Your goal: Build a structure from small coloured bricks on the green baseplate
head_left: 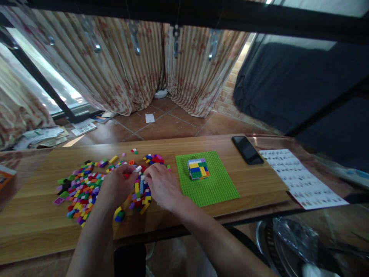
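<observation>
A heap of small coloured bricks (83,188) is spread over the left half of the wooden table (34,215). Both hands rest in that heap. My left hand (117,184) has its fingers curled, the tips pinched near a small white brick (138,168). My right hand (161,184) lies just beside it, fingers bent down onto the bricks, its tips meeting those of the left. To the right lies a green baseplate (215,188) carrying a small block of stacked bricks (198,168) in yellow, blue, green and lilac.
A black phone (247,150) lies at the back right of the table, next to a printed sheet (302,181). An orange box corner (5,177) shows at the left edge. Curtains, tiled floor and scattered papers lie beyond the table.
</observation>
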### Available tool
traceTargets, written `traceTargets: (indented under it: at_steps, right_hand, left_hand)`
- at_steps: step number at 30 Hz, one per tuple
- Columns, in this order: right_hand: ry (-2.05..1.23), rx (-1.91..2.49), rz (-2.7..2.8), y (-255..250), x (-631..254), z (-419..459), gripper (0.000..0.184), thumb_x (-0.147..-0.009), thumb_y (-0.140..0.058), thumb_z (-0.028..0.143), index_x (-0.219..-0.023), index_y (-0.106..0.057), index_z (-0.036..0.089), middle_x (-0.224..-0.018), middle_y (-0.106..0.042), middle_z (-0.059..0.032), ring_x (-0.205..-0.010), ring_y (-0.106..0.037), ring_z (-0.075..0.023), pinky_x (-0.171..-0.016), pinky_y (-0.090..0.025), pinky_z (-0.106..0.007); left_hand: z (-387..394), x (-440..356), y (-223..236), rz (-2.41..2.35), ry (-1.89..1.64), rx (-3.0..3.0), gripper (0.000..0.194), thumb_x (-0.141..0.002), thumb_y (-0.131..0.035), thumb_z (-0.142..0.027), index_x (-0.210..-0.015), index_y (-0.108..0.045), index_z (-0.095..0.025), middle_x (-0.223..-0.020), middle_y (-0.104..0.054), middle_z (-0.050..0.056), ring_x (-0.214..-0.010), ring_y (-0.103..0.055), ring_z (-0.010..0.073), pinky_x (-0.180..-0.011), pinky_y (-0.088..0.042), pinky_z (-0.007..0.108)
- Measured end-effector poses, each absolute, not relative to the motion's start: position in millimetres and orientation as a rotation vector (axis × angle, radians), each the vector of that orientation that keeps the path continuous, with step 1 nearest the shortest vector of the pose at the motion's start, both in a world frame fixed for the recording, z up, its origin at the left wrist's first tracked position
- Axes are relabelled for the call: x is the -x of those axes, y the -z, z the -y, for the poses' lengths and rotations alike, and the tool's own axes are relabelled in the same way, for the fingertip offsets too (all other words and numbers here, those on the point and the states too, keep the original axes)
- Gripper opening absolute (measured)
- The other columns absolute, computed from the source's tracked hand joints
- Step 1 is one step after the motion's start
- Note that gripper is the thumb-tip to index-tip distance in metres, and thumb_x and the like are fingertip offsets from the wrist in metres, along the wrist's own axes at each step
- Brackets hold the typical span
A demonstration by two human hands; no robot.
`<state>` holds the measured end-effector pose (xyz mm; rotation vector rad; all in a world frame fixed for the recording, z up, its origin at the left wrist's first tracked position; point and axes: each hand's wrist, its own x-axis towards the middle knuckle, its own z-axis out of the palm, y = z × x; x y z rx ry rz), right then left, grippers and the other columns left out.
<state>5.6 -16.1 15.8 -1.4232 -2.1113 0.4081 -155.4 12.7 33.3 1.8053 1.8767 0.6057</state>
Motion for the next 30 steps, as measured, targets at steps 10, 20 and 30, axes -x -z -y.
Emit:
traceTargets:
  at_steps: [10,20,30]
  right_hand:
    - [-0.755,1.242,1.475,-20.3,-37.5,17.2,0.008,-0.086,-0.056,0.022,-0.086,-0.064,0.021,-0.080,-0.067,-0.0005,-0.071,-0.063,-0.0146,-0.068,-0.050,-0.027]
    - [-0.726,1.475,1.031,-32.0,-161.1,26.1,0.023,-0.075,-0.066,0.034,-0.086,-0.073,0.016,-0.076,-0.074,-0.0061,-0.068,-0.069,-0.0186,-0.062,-0.056,-0.032]
    - [-0.648,1.705,1.197,-12.9,-194.7,52.5,0.018,-0.075,-0.066,0.036,-0.077,-0.075,0.020,-0.074,-0.075,-0.0046,-0.068,-0.068,-0.0199,-0.067,-0.051,-0.033]
  left_hand:
    - [-10.1,113.6,-33.1,-1.659,-0.966,-1.643,0.014,-0.070,-0.063,-0.030,-0.078,-0.066,-0.018,-0.072,-0.071,0.002,-0.064,-0.063,0.0178,-0.060,-0.047,0.026]
    - [-1.3,55.5,-28.6,-1.449,-1.041,-1.687,0.008,-0.076,-0.058,-0.026,-0.080,-0.059,-0.019,-0.073,-0.068,0.000,-0.069,-0.064,0.0157,-0.068,-0.049,0.027]
    - [8.7,-1.4,-9.3,-1.440,-1.023,-1.546,0.007,-0.078,-0.059,-0.025,-0.078,-0.057,-0.018,-0.078,-0.066,0.003,-0.078,-0.063,0.0180,-0.070,-0.049,0.030]
